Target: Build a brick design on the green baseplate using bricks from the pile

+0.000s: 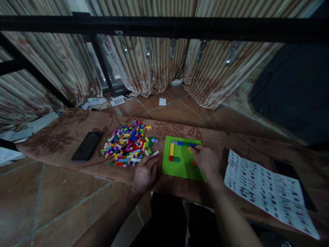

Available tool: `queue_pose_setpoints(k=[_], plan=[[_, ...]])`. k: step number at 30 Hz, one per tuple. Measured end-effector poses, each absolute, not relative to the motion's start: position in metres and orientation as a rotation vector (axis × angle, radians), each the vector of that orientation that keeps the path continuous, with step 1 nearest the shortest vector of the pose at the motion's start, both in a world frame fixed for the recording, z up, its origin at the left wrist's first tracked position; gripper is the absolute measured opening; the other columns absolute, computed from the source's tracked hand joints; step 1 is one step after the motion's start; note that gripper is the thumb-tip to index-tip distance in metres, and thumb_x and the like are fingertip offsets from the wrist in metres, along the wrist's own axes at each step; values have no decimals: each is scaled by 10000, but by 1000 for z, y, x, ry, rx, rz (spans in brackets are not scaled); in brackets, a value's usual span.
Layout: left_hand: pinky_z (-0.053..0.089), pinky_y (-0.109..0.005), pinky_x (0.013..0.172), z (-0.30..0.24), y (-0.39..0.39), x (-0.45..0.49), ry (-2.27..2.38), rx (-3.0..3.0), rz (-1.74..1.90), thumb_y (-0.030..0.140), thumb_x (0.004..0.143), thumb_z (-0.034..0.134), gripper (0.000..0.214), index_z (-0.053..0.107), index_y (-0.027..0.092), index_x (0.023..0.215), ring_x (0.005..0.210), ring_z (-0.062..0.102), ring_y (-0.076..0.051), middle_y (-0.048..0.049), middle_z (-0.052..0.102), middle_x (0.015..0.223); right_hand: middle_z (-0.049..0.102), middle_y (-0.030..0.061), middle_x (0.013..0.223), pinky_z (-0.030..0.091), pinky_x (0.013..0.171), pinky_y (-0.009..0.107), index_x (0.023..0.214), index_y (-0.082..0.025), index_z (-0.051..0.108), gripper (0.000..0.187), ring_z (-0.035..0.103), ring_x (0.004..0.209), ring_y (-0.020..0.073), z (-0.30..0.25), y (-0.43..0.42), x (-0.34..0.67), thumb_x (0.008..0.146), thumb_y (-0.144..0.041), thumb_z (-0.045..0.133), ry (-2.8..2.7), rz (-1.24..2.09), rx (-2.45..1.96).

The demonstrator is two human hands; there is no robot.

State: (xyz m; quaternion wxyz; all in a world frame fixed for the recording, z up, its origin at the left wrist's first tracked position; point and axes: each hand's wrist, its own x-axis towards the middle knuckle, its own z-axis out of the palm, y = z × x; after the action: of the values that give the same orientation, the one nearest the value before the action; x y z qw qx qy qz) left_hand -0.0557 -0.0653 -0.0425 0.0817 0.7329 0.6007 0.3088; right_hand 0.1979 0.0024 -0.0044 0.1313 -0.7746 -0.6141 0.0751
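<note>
Pinches a yellow brick point(190, 149) over the green baseplate point(183, 170) with closed right hand point(206, 159). Half-curls left hand point(144, 174) at a white brick point(155, 153) beside the brick pile point(130, 141); cannot tell whether gripping it

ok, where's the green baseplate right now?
Head view, just right of centre: the green baseplate lies on the patterned cloth, between the loose brick pile and the printed sheet, partly covered by the right hand.
</note>
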Motion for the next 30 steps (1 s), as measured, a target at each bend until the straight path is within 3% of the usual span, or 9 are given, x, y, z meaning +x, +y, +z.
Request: queue_pose_setpoints(k=[8,21,30], plan=[[548,-363,909,-55,-64,-66,1726,2227,1022,168,902,499,257,660,198,1100,1014,615,-203,-81,647,1092,735,123,908,472,750,348,934,-220,747,346,685,882,259,-7,13,181,891,-452,494,-1803,256,-2491],[535,-371,869,-58,-65,-65,1647,2243,1075,155,898,528,249,629,199,1121,1015,602,-212,-84,639,1100,734,142,849,468,701,355,962,-175,768,523,671,822,287,-21,11,210,809,-616,532,-1413,352,-2496],[535,-373,873,-58,-65,-65,1661,2225,1059,145,891,534,248,640,191,1111,1005,600,-211,-82,646,1094,730,152,926,485,739,394,946,-203,760,467,673,912,328,-11,13,192,824,-577,509,-1473,257,-2637]])
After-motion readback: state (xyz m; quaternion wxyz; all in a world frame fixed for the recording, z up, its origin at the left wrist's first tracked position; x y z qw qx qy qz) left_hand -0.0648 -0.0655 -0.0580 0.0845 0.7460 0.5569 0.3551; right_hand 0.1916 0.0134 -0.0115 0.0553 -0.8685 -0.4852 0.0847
